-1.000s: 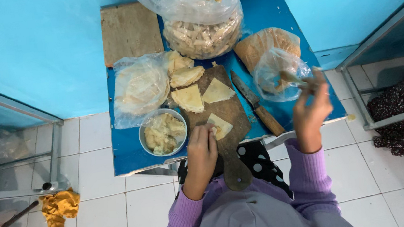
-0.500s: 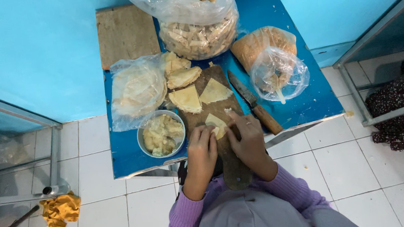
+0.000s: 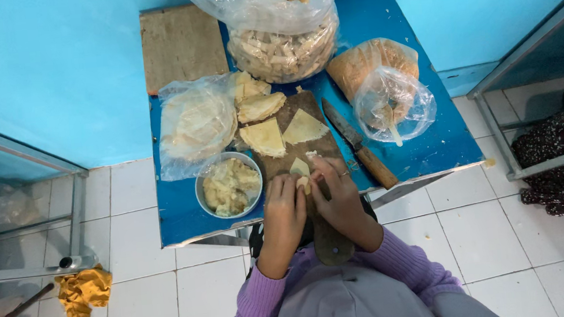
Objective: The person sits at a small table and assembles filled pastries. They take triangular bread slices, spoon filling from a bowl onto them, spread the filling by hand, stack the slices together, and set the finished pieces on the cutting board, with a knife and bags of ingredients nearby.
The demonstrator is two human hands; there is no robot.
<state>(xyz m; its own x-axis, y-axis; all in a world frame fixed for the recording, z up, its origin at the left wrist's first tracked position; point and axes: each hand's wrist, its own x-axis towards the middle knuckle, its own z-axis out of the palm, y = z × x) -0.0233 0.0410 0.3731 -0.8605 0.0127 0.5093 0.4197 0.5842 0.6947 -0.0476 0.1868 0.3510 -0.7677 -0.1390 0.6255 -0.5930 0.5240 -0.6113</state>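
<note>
The left hand (image 3: 284,210) and the right hand (image 3: 338,194) meet over the wooden board (image 3: 294,143) on the blue worktop (image 3: 425,144). Their fingers pinch a small pastry piece (image 3: 300,169) between them. A metal bowl (image 3: 228,184) with filling stands just beside the left hand.

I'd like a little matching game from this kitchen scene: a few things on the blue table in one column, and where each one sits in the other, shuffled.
Things:
1. knife
2. metal bowl
3. bare wooden board
4. folded wrapper

Places:
a. far left corner of the table
b. between the left hand and the right hand
c. right of the chopping board
d. left of the chopping board, near the front edge

Pairs: 1-c, 2-d, 3-a, 4-b
</note>
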